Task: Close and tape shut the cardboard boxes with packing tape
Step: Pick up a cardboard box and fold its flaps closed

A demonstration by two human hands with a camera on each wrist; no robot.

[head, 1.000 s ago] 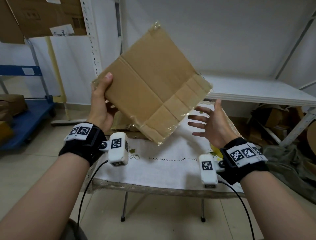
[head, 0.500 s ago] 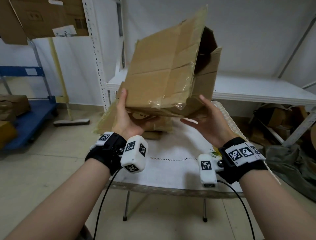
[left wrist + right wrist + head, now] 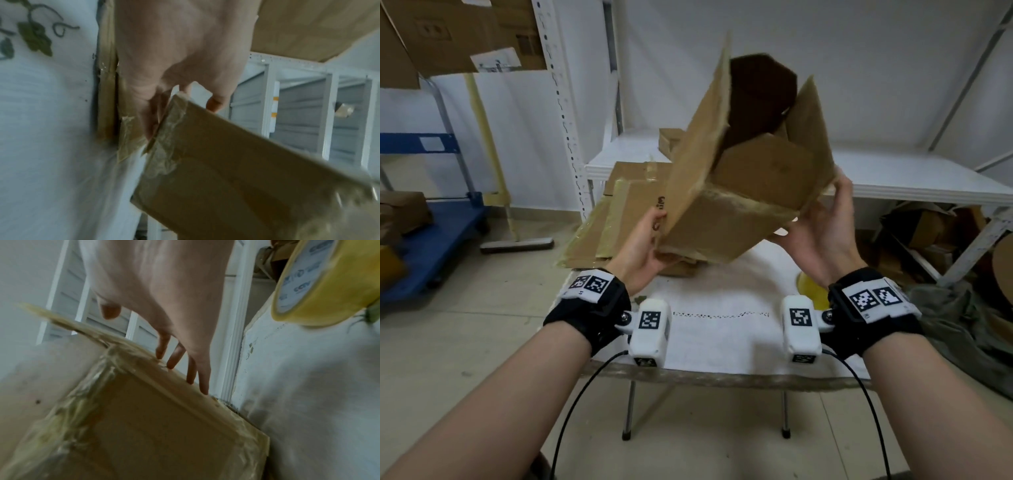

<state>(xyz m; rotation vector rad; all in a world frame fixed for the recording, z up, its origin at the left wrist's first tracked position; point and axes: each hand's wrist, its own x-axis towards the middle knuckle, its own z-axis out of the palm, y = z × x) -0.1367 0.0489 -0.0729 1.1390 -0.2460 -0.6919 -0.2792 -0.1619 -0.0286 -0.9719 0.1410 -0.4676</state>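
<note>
A: Two hands on one cardboard box [image 3: 726,219], held in the air above the counter [image 3: 722,342]. Box tilted, open end facing up and away; its flaps stand apart, dark interior showing.

B: Old tape on it?

A: Yes. Crinkled clear tape along the lower edges and corners, plain in both wrist views [image 3: 164,146] [image 3: 86,394].

B: Left hand?

A: Left hand [image 3: 643,246] grips the box's lower left corner, thumb on the near face, fingers [image 3: 216,104] curled round behind the edge. Long left flap rises just above it.

B: Right hand?

A: Right hand [image 3: 825,233] cups the box's right side from beneath. Fingers [image 3: 174,360] nearly straight, spread, tips touching the taped edge; thumb up along the right flap. It supports rather than pinches.

B: What lies beneath?

A: Counter covered in a white cloth [image 3: 722,291] with green leaf embroidery [image 3: 35,37]. At its far end, a stack of flattened boxes [image 3: 619,212], partly wrapped in tape, lying behind the held box.

B: The tape roll?

A: Roll of yellow packing tape [image 3: 320,282] lying on the cloth near the right wrist, well apart from the box; only a sliver [image 3: 811,291] shows from the head view.

B: Further out?

A: White shelf [image 3: 893,178] behind the counter, one small box on it. Blue cart [image 3: 431,233] on the floor far left, cardboard heaped under the shelf at right.
</note>
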